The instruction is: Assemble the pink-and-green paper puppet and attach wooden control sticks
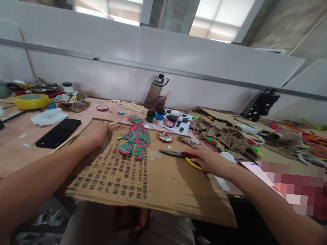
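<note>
My left hand [100, 132] is at the left edge of a printed cardboard sheet [162, 185], its fingers closed round thin wooden sticks [114, 122] that poke out on both sides. My right hand [205, 158] grips the scissors [192, 162], red and yellow at the handles, with the dark blades pointing left over the cardboard. Between the two hands lies a pink and green striped tree-shaped cutout [136, 140], dotted with small shiny beads. A small round lid of colourful sequins [164, 136] sits just behind the scissors.
A black phone [58, 133], white tissue [49, 117] and yellow tape roll [31, 101] lie at left. Paint jars [171, 121] and a bottle [154, 92] stand behind. Brown cutouts [223, 133] are piled at right, near another phone [259, 175], partly blurred.
</note>
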Tool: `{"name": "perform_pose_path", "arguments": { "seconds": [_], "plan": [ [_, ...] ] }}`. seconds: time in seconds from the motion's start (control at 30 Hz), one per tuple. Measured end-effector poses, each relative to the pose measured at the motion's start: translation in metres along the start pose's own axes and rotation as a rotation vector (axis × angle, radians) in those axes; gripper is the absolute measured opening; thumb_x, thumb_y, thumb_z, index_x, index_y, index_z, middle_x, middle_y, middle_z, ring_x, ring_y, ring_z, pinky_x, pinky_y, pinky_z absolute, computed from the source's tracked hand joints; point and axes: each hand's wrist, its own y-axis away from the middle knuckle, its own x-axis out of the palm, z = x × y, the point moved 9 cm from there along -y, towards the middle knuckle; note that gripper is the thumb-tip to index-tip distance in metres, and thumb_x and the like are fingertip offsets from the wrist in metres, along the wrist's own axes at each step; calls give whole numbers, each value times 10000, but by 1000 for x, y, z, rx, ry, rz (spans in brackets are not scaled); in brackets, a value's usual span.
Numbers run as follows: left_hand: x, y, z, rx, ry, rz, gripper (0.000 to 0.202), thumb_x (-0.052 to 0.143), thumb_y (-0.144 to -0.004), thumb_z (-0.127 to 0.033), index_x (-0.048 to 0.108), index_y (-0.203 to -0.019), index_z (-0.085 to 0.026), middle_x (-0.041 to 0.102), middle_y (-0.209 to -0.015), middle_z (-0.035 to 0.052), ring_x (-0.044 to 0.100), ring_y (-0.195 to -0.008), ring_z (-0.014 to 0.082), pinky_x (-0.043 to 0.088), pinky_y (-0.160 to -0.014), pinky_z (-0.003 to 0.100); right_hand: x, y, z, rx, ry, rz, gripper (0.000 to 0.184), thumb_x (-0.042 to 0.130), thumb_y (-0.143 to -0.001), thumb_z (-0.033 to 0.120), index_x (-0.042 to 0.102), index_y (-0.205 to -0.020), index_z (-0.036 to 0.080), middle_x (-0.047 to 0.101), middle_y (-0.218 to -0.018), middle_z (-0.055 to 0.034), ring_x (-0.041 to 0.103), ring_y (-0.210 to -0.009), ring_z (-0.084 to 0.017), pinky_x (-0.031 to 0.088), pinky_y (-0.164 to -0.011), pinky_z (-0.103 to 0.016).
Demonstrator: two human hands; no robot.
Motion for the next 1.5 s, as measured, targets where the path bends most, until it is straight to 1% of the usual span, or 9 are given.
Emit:
{"name": "perform_pose_path", "arguments": {
  "seconds": [0.07,0.2,0.37,0.57,0.83,0.97,1.1,1.33,1.5],
  "plan": [
    [1,1,0,-4,20,6,345,365,-864,-104,630,-1084,-80,685,-1066,217,652,-987,302,476,-813,341,-7,-10,0,23,-34,11,384,415,-928,337,689,-1164,207,670,-1167,-120,607,-1065,-255,464,-952,-369],
    [0,2,0,-29,60,-9,345,362,-885,-129,629,-1096,-71,679,-1062,234,648,-994,318,468,-844,369,-33,-44,6,132,41,-208,467,446,-924,373,575,-1309,142,596,-1296,-168,521,-1213,-299,384,-1043,-421],
    [-2,3,3,-66,155,-30,339,414,-890,-189,618,-1136,-79,668,-1097,229,645,-999,298,455,-879,355,-9,-96,15,271,114,-117,775,548,-859,539,353,-1471,106,546,-1335,-234,518,-1203,-370,412,-973,-473],
    [6,0,1,-68,209,5,333,374,-902,-164,611,-1127,-99,680,-1040,226,650,-969,312,456,-860,392,11,-120,19,239,108,-71,675,553,-873,465,428,-1413,80,578,-1294,-231,559,-1171,-328,420,-970,-402],
    [14,-2,-8,-29,256,70,368,312,-937,-160,606,-1143,-78,667,-1101,240,655,-1010,321,480,-863,402,-18,-128,33,214,33,-121,620,590,-852,456,487,-1341,91,598,-1273,-219,582,-1133,-339,452,-941,-423],
    [9,3,-20,55,256,49,394,365,-911,-107,536,-1265,-111,607,-1237,213,617,-1109,303,483,-898,380,-46,-167,75,82,-90,-252,639,666,-810,440,500,-1340,123,580,-1303,-207,572,-1146,-330,432,-985,-453],
    [8,3,-26,99,265,50,382,353,-928,-126,535,-1264,-107,607,-1227,217,639,-1059,294,492,-897,378,-56,-222,138,-62,-252,-297,652,676,-813,432,496,-1352,112,556,-1347,-190,562,-1182,-287,419,-1020,-416],
    [14,-2,-29,146,237,63,389,362,-888,-46,559,-1224,-48,665,-1097,213,660,-1020,290,521,-875,386,-34,-316,228,-102,-303,-175,650,736,-755,360,521,-1327,136,567,-1355,-146,554,-1208,-247,419,-1000,-325],
    [18,-3,-30,182,246,62,356,355,-892,-38,607,-1143,-52,671,-1083,208,658,-1021,250,504,-922,365,-16,-368,261,-84,-296,-134,687,752,-718,389,518,-1312,134,578,-1337,-146,557,-1191,-262,436,-943,-307]
  ]
}}
